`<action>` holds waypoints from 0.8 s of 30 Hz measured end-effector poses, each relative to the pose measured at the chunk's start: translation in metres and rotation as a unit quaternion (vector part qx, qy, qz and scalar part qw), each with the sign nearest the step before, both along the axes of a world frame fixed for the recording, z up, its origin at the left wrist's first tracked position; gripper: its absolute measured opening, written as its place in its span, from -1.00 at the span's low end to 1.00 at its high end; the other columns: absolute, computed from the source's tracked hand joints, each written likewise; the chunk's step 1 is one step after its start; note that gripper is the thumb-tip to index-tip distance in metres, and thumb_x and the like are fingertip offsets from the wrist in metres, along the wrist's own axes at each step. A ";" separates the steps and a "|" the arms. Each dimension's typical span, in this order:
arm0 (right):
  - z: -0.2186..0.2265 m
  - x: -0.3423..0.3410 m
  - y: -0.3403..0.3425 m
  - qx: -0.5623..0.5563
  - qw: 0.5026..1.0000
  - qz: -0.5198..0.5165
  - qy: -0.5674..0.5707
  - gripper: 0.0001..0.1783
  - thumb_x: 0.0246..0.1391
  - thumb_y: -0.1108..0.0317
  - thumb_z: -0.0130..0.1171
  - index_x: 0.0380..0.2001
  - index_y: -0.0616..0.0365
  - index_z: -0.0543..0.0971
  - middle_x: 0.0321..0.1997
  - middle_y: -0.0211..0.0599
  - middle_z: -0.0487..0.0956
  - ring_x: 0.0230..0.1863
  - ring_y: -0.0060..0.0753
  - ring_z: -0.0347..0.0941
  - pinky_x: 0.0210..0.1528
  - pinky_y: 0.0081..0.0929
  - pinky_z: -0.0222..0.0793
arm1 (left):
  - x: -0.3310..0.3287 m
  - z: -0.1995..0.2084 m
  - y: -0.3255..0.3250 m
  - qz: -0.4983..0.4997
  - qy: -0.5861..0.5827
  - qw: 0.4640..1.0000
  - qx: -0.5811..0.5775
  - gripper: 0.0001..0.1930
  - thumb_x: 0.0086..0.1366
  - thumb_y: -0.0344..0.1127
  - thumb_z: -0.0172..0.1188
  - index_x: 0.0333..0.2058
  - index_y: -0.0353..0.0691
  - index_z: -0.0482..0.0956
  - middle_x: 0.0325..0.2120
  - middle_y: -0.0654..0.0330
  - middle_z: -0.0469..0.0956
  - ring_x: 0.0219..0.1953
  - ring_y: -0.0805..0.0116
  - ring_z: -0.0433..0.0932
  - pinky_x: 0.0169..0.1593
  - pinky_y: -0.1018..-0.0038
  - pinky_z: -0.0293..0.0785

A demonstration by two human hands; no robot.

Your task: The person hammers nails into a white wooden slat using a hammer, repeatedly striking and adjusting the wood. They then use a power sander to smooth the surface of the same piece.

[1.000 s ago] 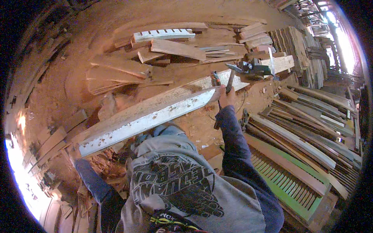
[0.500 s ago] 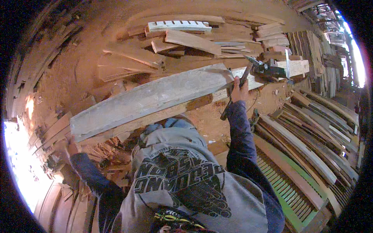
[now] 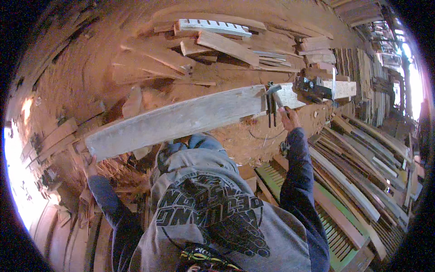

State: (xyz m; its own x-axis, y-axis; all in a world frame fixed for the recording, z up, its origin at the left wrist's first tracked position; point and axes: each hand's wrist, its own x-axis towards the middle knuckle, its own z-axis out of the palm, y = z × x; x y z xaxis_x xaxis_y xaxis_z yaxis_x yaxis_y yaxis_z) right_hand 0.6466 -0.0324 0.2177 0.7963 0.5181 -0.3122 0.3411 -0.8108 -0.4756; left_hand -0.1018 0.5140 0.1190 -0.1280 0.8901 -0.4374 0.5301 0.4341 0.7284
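Plank (image 3: 181,117) lies across the middle of the scene, its left end against the left hand (image 3: 91,162), apparently for steadying; how open those fingers are, I cannot tell. Near its right end, the right hand (image 3: 291,119) curls its fingers closed around a hammer (image 3: 278,100), beside dark pincers (image 3: 269,111). No container shows.

floor (image 3: 240,147): brown | far side: loose wood pieces (image 3: 222,47) | right: piled planks (image 3: 346,181)
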 end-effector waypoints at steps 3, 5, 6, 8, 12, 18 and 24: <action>0.006 -0.003 0.031 -0.115 0.981 -0.022 0.151 -0.54 0.24 -0.03 0.06 -0.22 0.22 0.54 -0.52 -0.25 0.48 -0.47 -0.40 0.41 -0.36 -0.38 0.36 | 0.004 -0.012 -0.005 -0.042 -0.034 0.996 0.075 -0.59 0.11 -0.40 0.38 -0.05 -0.30 0.52 -0.10 0.13 0.52 -0.05 0.29 0.47 0.06 0.35 0.42; -0.005 -0.023 0.073 -0.061 0.991 0.120 -0.002 -0.53 0.23 -0.05 0.06 -0.24 0.23 0.54 -0.46 -0.18 0.53 -0.37 -0.36 0.43 -0.25 -0.35 0.36 | 0.005 -0.007 -0.012 -0.003 -0.055 0.996 0.076 -0.61 0.10 -0.40 0.39 -0.08 -0.29 0.54 -0.12 0.13 0.53 -0.06 0.29 0.47 0.05 0.34 0.42; -0.001 -0.026 0.090 -0.125 0.977 0.172 0.014 -0.50 0.24 -0.07 0.04 -0.22 0.24 0.53 -0.41 -0.12 0.56 -0.38 -0.32 0.43 -0.23 -0.37 0.38 | 0.009 0.000 -0.015 -0.020 -0.020 0.995 0.092 -0.63 0.09 -0.40 0.39 -0.10 -0.29 0.55 -0.13 0.14 0.53 -0.07 0.28 0.47 0.05 0.34 0.43; -0.001 -0.048 0.132 -0.071 0.964 0.254 0.022 -0.50 0.23 -0.08 0.04 -0.20 0.22 0.54 -0.35 -0.04 0.56 -0.32 -0.10 0.46 -0.20 -0.27 0.39 | 0.023 0.022 -0.023 -0.034 0.002 0.996 0.079 -0.67 0.12 -0.40 0.36 -0.12 -0.34 0.58 -0.13 0.13 0.57 -0.09 0.31 0.51 0.07 0.38 0.40; 0.009 -0.107 0.221 -0.068 0.930 0.358 0.043 -0.44 0.20 -0.14 0.01 -0.08 0.15 0.54 -0.14 0.11 0.59 -0.08 0.16 0.51 -0.03 -0.09 0.42 | 0.052 0.061 -0.034 -0.036 -0.036 0.997 0.060 -0.67 0.16 -0.41 0.30 -0.08 -0.35 0.59 -0.19 0.20 0.62 -0.11 0.40 0.53 0.07 0.47 0.38; 0.018 -0.258 0.363 0.063 0.860 0.503 0.064 -0.44 0.21 -0.11 -0.01 0.02 0.13 0.52 -0.03 0.17 0.54 0.00 0.18 0.46 0.10 -0.08 0.35 | 0.035 0.039 -0.039 -0.014 -0.148 0.987 0.066 -0.69 0.23 -0.35 0.26 -0.06 -0.32 0.59 -0.22 0.31 0.62 -0.16 0.50 0.52 0.02 0.52 0.37; 0.018 -0.406 0.472 0.088 0.825 0.557 0.041 -0.45 0.16 -0.13 0.02 -0.04 0.11 0.55 -0.11 0.12 0.58 -0.05 0.17 0.50 0.04 -0.05 0.39 | 0.020 -0.002 -0.027 0.000 -0.177 0.981 0.076 -0.67 0.26 -0.09 0.27 -0.17 -0.24 0.64 -0.38 0.35 0.58 -0.35 0.54 0.49 -0.28 0.56 0.40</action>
